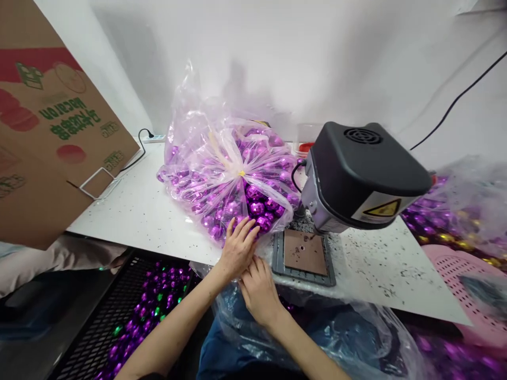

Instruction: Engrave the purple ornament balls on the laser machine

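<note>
A clear plastic bag full of shiny purple faceted balls lies on the white table, gathered at a yellow tie. At its front opening rests my left hand, fingers stretched out over the balls and plastic. My right hand is just below, at the table's front edge. Its fingers are bent in under my left palm, and whatever they pinch is hidden there. Clear plastic sheeting hangs over my lap beneath both hands.
A black machine head overhangs a brown board on the right. At left stands a cardboard box. Below the table is a black crate with purple and green balls. A pink basket sits far right. Another person's leg shows at left.
</note>
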Tool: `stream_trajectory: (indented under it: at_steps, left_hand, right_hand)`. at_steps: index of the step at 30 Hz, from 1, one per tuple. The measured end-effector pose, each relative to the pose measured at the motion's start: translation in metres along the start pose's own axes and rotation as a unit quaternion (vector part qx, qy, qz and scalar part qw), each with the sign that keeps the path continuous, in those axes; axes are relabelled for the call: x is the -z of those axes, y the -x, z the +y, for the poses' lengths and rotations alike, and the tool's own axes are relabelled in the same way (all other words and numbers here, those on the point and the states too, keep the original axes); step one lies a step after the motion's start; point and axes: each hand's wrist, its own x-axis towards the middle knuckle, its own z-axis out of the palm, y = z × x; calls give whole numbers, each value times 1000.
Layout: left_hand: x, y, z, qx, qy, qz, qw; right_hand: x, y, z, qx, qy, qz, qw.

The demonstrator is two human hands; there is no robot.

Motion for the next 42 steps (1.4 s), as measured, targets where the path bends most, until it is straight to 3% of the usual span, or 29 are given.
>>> stream_trajectory:
  at_steps: [7, 9, 12, 14, 18, 23, 26, 30, 32, 34, 36, 39, 42]
  left_hand:
    - [-15, -37, 9, 26, -30, -116, 992]
    - [-16, -38, 9, 32, -2, -103, 994]
    - [-14, -31, 11, 61, 45, -28, 997]
    - [-16, -28, 15, 63, 45, -30, 997]
    - [-24, -30, 21, 49, -42, -134, 989]
    - [-26, -42, 18, 75, -92, -199, 973]
    - [-22, -49, 12, 90, -46, -225, 969]
    - [-8, -52, 4, 150, 143, -166, 964]
    - [3, -52, 3, 214, 271, -126, 930]
    - [15, -51, 6, 272, 417, -88, 862]
    - [25, -47, 14, 306, 565, -68, 763]
    - [29, -38, 31, 324, 729, -92, 596]
    - [17, -26, 49, 336, 804, -134, 471]
  right_hand:
    - [83, 14, 20, -83, -77, -17, 993]
    - [111, 16, 35, -117, -106, -20, 987]
    - [148, 20, 60, -191, -149, -13, 970]
    - [162, 23, 73, -244, -174, -5, 954]
    - [163, 25, 85, -299, -221, -23, 928]
    - [155, 33, 90, -336, -261, -56, 903]
    - [157, 41, 97, -363, -270, -65, 889]
    - [160, 49, 105, -381, -278, -71, 879]
    - [160, 50, 107, -387, -281, -71, 875]
    - [159, 49, 107, -390, -287, -71, 872]
    - [158, 46, 106, -392, -297, -70, 868]
    - [155, 39, 100, -391, -322, -70, 859]
    - [150, 33, 90, -387, -351, -62, 851]
